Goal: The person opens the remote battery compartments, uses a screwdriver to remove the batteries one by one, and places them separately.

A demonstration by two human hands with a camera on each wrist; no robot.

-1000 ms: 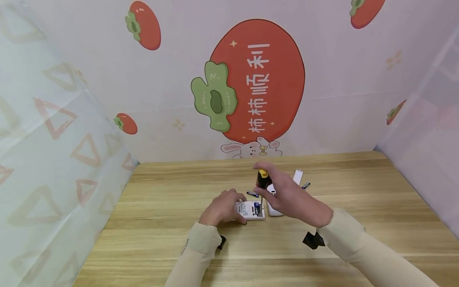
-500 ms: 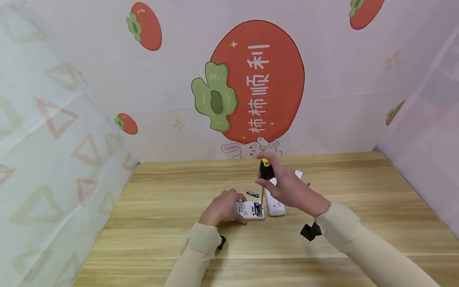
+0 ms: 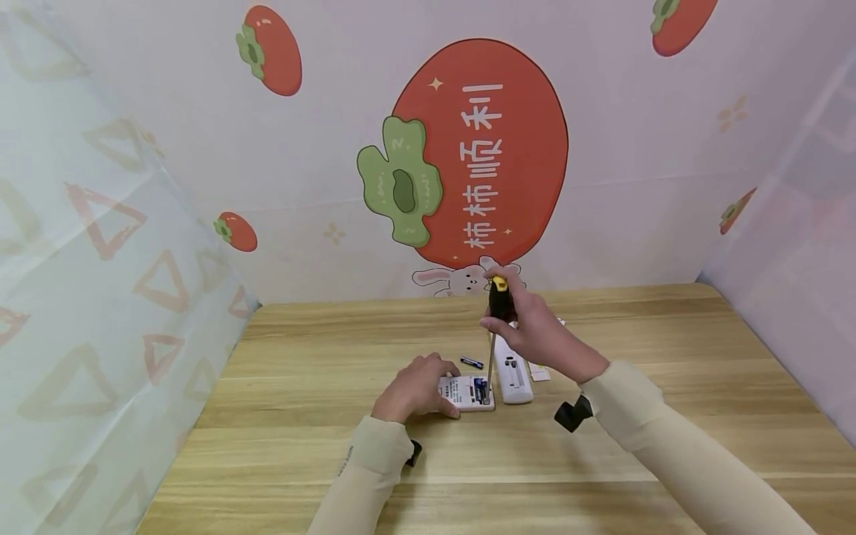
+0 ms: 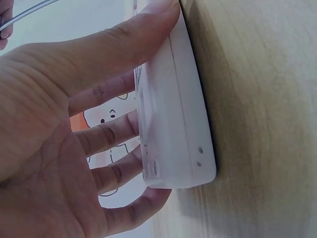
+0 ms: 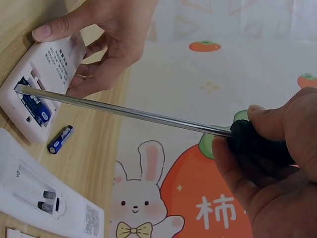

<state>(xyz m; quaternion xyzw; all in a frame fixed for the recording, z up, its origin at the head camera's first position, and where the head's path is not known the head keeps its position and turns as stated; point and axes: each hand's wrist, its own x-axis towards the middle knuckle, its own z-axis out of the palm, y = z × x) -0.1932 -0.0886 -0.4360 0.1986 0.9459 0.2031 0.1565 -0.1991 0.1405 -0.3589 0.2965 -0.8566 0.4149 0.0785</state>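
My left hand (image 3: 417,388) grips a white remote control (image 3: 461,391) by its long sides, thumb on the near edge, as it lies back up on the table. Its battery compartment is uncovered, with a blue battery (image 5: 37,105) inside. My right hand (image 3: 538,334) holds a screwdriver (image 3: 499,301) by its black and yellow handle. The long metal shaft (image 5: 133,115) slants down from it. In the right wrist view the flat tip sits in the compartment, at the battery's end. Whether the tip touches the battery cannot be told.
A loose blue battery (image 3: 471,362) lies just beyond the held remote. To its right is a second white remote (image 3: 516,386) with its compartment uncovered. A small pale flat piece (image 3: 540,374) lies beside that, partly behind my right hand. The patterned wall stands behind.
My right hand has risen and shifted away with the screwdriver handle, while the tip stays in the compartment. More of the second remote now shows. The left hand and its remote keep their place.
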